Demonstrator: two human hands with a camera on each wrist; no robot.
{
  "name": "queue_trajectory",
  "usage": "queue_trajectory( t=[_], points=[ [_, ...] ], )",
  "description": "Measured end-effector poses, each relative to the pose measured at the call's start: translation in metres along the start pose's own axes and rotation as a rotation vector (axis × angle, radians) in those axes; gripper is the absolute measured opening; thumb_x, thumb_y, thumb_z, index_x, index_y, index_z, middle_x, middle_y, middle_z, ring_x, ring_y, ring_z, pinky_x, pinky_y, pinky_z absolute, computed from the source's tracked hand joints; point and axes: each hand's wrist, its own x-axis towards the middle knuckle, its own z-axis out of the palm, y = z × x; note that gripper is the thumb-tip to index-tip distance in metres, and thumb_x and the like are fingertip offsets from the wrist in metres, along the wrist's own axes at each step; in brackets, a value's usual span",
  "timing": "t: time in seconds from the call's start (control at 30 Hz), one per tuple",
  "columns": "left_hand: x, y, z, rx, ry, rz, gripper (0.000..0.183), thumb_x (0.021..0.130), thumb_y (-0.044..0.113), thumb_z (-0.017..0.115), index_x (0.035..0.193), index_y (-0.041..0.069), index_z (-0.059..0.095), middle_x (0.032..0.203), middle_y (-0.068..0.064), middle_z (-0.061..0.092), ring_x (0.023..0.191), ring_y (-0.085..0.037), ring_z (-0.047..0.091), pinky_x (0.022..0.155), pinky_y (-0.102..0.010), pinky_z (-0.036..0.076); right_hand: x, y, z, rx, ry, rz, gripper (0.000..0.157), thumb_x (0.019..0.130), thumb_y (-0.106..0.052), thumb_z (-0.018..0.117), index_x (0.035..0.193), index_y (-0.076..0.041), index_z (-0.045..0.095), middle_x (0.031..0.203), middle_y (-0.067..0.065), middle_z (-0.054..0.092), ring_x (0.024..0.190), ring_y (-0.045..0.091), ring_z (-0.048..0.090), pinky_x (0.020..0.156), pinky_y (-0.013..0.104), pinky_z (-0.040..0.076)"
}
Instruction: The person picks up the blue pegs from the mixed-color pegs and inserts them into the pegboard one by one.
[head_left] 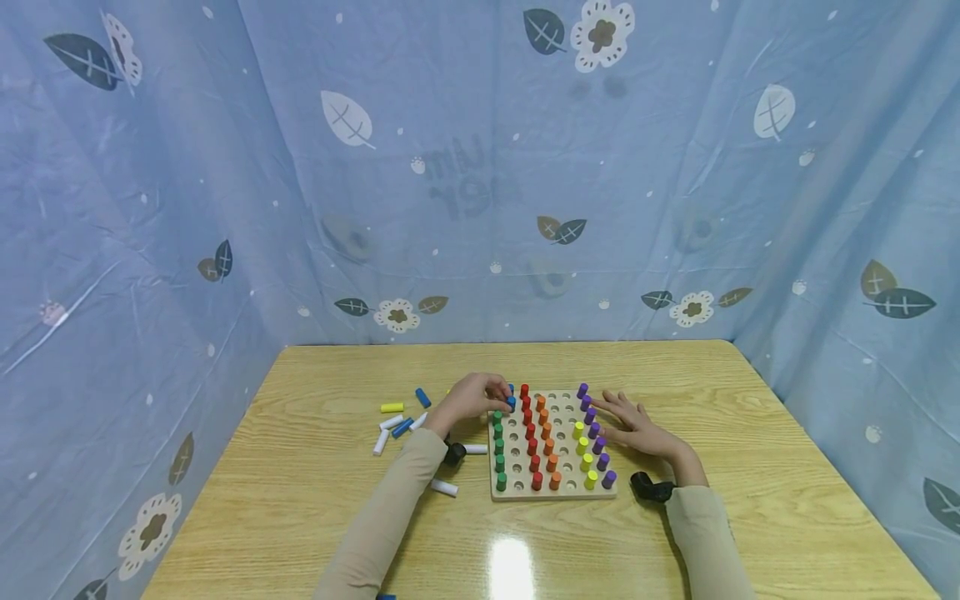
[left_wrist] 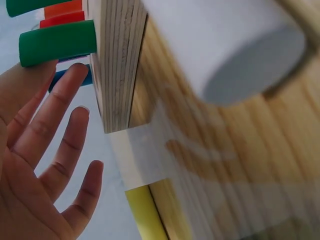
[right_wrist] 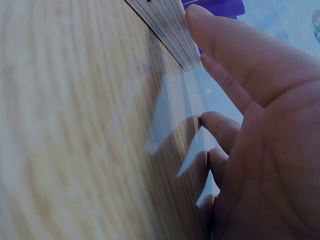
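Note:
A wooden pegboard (head_left: 555,494) holds columns of coloured pegs: green at the left, then red, orange, yellow and purple. At its far left corner my left hand (head_left: 471,395) pinches a blue peg (head_left: 512,404) between thumb and fingertips, over the second column. Another blue peg stands just behind it. In the left wrist view a green peg (left_wrist: 57,44) covers the thumb tip, and the other fingers are spread. My right hand (head_left: 637,429) lies at the board's right edge with fingers extended, the fingertips close to the purple pegs (head_left: 594,431).
Left of the board lie loose pegs: several white (head_left: 381,442), a yellow one (head_left: 392,408) and blue ones (head_left: 423,397). One white peg (head_left: 444,487) lies near the left forearm. A patterned blue curtain (head_left: 480,208) encloses the wooden table (head_left: 315,500) at the back and sides.

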Motion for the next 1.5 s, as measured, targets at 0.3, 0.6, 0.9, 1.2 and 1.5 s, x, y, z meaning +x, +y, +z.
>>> queue_trajectory(
  t=[0.3, 0.6, 0.9, 1.2, 1.5],
  points=[
    [-0.004, 0.002, -0.007, 0.028, 0.028, -0.005, 0.013, 0.084, 0.024, 0.069, 0.095, 0.017, 0.066, 0.084, 0.009, 0.064, 0.077, -0.007, 0.058, 0.07, -0.028, 0.047, 0.006, 0.035, 0.002, -0.008, -0.013, -0.01, 0.054, 0.095, -0.016, 0.053, 0.144, -0.008, 0.033, 0.15, 0.03, 0.005, 0.135, 0.051, -0.011, 0.098, 0.068, -0.016],
    [-0.009, 0.004, -0.015, 0.05, 0.045, -0.005, 0.016, 0.084, 0.029, 0.069, 0.095, 0.018, 0.066, 0.085, 0.011, 0.064, 0.079, -0.007, 0.058, 0.071, -0.028, 0.047, 0.005, 0.034, 0.0, -0.012, -0.007, -0.018, 0.054, 0.094, -0.019, 0.053, 0.144, -0.009, 0.033, 0.15, 0.03, 0.005, 0.134, 0.051, -0.012, 0.097, 0.067, -0.017],
    [-0.015, 0.002, -0.021, 0.087, 0.063, 0.008, 0.019, 0.085, 0.032, 0.067, 0.099, 0.019, 0.066, 0.089, 0.01, 0.064, 0.08, -0.007, 0.058, 0.071, -0.027, 0.047, 0.007, 0.032, 0.001, -0.004, -0.008, -0.011, 0.055, 0.093, -0.017, 0.055, 0.143, -0.009, 0.034, 0.15, 0.029, 0.006, 0.135, 0.051, -0.011, 0.098, 0.068, -0.015],
    [-0.026, 0.004, -0.029, 0.133, 0.082, -0.009, 0.016, 0.086, 0.037, 0.065, 0.096, 0.025, 0.065, 0.087, 0.011, 0.063, 0.08, -0.006, 0.057, 0.07, -0.026, 0.046, 0.007, 0.029, 0.001, 0.013, -0.004, -0.003, 0.056, 0.092, -0.015, 0.056, 0.143, -0.008, 0.034, 0.15, 0.03, 0.007, 0.135, 0.051, -0.009, 0.098, 0.068, -0.014],
    [-0.04, -0.001, -0.036, 0.168, 0.099, 0.016, 0.019, 0.087, 0.035, 0.065, 0.102, 0.022, 0.065, 0.088, 0.011, 0.062, 0.081, -0.006, 0.057, 0.072, -0.029, 0.047, 0.006, 0.028, 0.002, 0.027, -0.012, 0.004, 0.056, 0.093, -0.015, 0.055, 0.144, -0.009, 0.033, 0.15, 0.029, 0.006, 0.135, 0.05, -0.011, 0.099, 0.067, -0.015]
  ],
)
